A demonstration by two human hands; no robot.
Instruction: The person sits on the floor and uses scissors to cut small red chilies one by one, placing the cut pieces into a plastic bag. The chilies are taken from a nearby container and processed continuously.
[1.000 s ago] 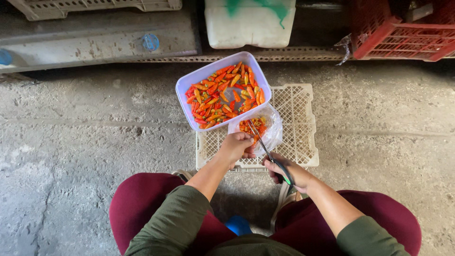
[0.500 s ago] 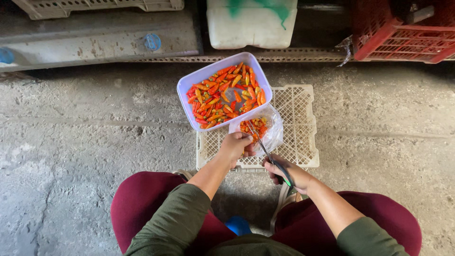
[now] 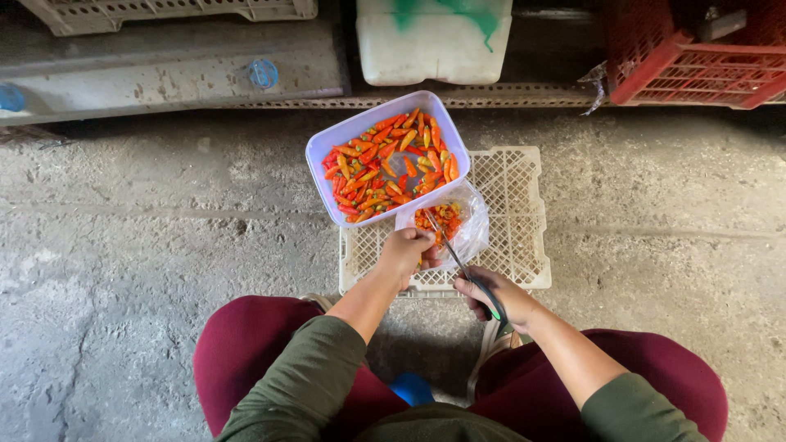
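Note:
A pale purple rectangular tub (image 3: 321, 160) full of red and orange chili peppers (image 3: 385, 164) rests on an upturned white plastic crate (image 3: 516, 221). Beside it lies a clear plastic bag (image 3: 471, 229) with a few cut chili pieces. My left hand (image 3: 403, 252) is closed on something at the bag's near edge, seemingly a chili; it is mostly hidden. My right hand (image 3: 491, 296) grips scissors (image 3: 458, 260) with a green handle, blades pointing up toward the bag and the left hand.
Rough concrete floor all around. A red crate (image 3: 696, 57) stands at the back right, a white container (image 3: 434, 41) with green marks at the back middle, a pale crate (image 3: 164, 12) at the back left. My knees in maroon trousers frame the near edge.
Barely anything differs. Both hands stay at the bag with the scissors; the scissor blades have shifted slightly.

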